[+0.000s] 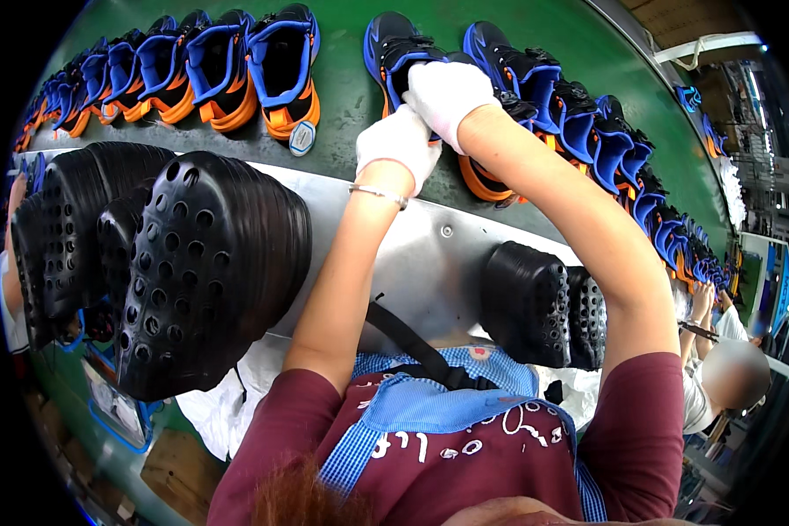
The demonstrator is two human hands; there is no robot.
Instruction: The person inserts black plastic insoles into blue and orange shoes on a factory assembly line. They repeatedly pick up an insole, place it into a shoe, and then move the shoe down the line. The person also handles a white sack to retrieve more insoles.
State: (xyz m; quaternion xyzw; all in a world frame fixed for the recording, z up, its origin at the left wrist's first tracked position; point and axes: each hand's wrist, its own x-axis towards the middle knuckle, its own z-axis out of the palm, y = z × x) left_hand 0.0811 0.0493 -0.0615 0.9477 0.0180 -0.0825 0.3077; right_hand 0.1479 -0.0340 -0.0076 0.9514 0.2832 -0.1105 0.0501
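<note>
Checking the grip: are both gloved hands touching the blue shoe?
Touching. The head view shows the right hand and left hand pressed on the blue shoe.

Green conveyor belt (351,96) runs across top, curving down to right. Row of blue-and-orange shoes (184,66) stands on belt at left, openings facing camera; white tag (302,138) hangs from nearest one. Second long row of same shoes (622,158) trails off along belt to right. Metal shelf (430,254) sits just below belt. Large stack of black perforated insoles (202,272) at left on shelf; smaller stack (543,302) at right. Co-worker (719,377) in white top sits further down line at right.
</note>
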